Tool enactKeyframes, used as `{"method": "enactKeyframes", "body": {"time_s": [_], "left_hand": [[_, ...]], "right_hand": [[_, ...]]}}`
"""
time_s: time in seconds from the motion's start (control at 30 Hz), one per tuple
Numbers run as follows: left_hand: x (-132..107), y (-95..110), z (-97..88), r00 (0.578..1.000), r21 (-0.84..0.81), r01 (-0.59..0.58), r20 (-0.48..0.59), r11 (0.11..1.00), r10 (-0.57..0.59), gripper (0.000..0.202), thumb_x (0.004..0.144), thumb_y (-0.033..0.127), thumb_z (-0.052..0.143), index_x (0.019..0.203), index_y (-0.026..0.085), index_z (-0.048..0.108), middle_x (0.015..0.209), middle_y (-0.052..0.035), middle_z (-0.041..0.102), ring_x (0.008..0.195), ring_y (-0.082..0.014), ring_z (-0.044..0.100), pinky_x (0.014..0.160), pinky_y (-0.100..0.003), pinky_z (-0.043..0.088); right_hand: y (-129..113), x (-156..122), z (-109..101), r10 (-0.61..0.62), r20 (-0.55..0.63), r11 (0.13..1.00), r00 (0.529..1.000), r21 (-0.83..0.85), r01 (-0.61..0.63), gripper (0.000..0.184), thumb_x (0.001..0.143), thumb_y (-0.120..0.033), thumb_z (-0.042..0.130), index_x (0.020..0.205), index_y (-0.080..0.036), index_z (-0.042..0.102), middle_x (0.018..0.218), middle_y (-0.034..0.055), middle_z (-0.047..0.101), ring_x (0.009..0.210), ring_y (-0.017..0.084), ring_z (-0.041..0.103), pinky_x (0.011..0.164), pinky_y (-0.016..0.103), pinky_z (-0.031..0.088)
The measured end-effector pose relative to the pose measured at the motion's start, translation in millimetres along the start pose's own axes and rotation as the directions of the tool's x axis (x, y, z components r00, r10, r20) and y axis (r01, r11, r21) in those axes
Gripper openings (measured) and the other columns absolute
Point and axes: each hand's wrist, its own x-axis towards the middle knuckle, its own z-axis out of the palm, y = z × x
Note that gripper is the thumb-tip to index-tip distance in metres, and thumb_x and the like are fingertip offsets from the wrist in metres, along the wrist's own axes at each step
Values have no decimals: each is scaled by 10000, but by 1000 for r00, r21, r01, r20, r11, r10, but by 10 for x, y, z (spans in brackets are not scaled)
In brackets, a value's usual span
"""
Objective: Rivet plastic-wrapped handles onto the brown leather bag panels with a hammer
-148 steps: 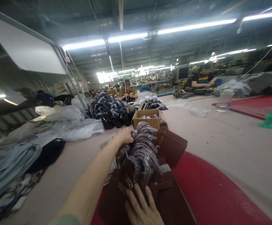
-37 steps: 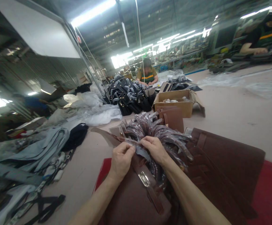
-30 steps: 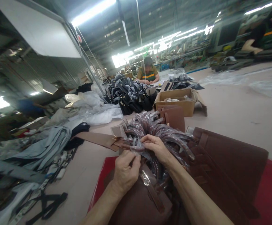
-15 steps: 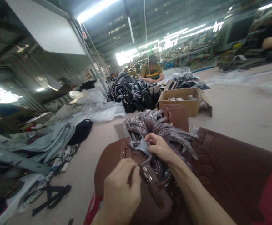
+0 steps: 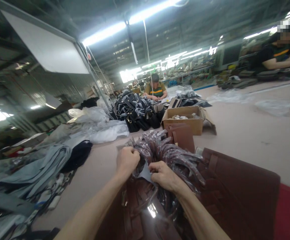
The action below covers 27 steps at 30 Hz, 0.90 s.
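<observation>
Brown handbags (image 5: 240, 186) are crowded together in front of me, their handles (image 5: 177, 153) wrapped in clear plastic film. My right hand (image 5: 163, 175) is closed in a pinch on a pale translucent sheet (image 5: 145, 172) among the handles. Just to its left, my left hand (image 5: 128, 161) is closed at the edge of the wrapped handles; whatever its fingers grip is hidden. Below both hands lies a brown bag front with straps (image 5: 137, 206), partly covered by shiny film.
An open cardboard box (image 5: 185, 125) stands behind the brown bags. Black bags (image 5: 137, 111) are heaped further left, beside crumpled plastic (image 5: 105, 128). Grey and dark fabric (image 5: 47, 163) lies at left. One person (image 5: 156, 90) works across the table, another (image 5: 282, 56) at far right.
My left hand has moved up and away from the near bag's buckle strap to the wrapped handles. My right hand still pinches the pale sheet. The camera view has shifted.
</observation>
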Motion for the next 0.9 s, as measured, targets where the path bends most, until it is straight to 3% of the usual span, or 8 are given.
{"method": "enactKeyframes", "body": {"time_s": [0.1,0.2,0.3,0.47,0.6,0.77,0.83,0.9], "left_hand": [[182,70,-102,953,133,-206,-196,970,229,304,897,262,454,853,151,734,972,-147,737,972,-274,673,843,-335,463],[537,214,-111,951,16,-309,15,951,308,401,916,427,468,907,139,746,1040,-146,740,1039,-275,660,902,-321,465],[860,421,8,928,-209,-219,257,953,270,551,872,606,501,978,130,758,1078,-128,747,1022,-282,665,867,-320,484],[856,670,176,886,-430,-129,355,894,298,486,772,551,613,940,123,771,968,-70,760,911,-257,673,744,-294,502],[390,574,131,862,-370,-397,166,840,480,361,731,265,563,1017,162,758,940,-20,747,904,-218,661,837,-301,500],[-353,289,191,869,-341,-490,-263,802,420,504,701,173,557,1191,176,675,1105,-65,710,1031,-230,652,968,-351,496],[-565,213,230,869,-350,-445,-393,824,302,447,734,194,572,1170,179,672,1063,-71,709,977,-225,666,913,-344,524],[-711,151,248,853,-359,-377,-494,854,169,396,762,233,595,1147,176,670,1004,-72,712,915,-224,674,864,-341,538]], "right_hand": [[-18,-28,15,-14,-9,999,1000,-36,13,101,568,-194,494,629,-168,570,581,-51,449,582,111,405,511,246,260],[-18,-49,33,-28,-22,997,999,-68,27,52,625,-198,540,645,-167,577,592,-57,445,597,106,407,526,243,263],[-6,-58,48,-62,-33,989,998,-135,57,58,667,-193,574,624,-171,542,589,-65,417,599,95,394,537,238,254],[-18,-50,102,-112,-83,920,990,-387,71,168,687,-164,584,556,-178,480,518,-62,394,535,87,352,525,250,226],[-7,-66,218,-192,-135,772,972,-632,65,179,736,-212,581,559,-185,581,535,4,598,503,119,473,506,268,240],[105,-159,417,-416,-161,635,895,-755,159,256,806,-293,504,668,-174,683,675,109,715,539,201,601,523,323,291],[149,-184,468,-614,-170,558,771,-784,271,254,801,-283,478,645,-175,647,613,100,676,500,194,571,517,333,295],[162,-195,488,-792,-161,456,589,-797,396,242,806,-253,458,601,-196,574,533,58,601,449,166,499,500,332,284]]}}
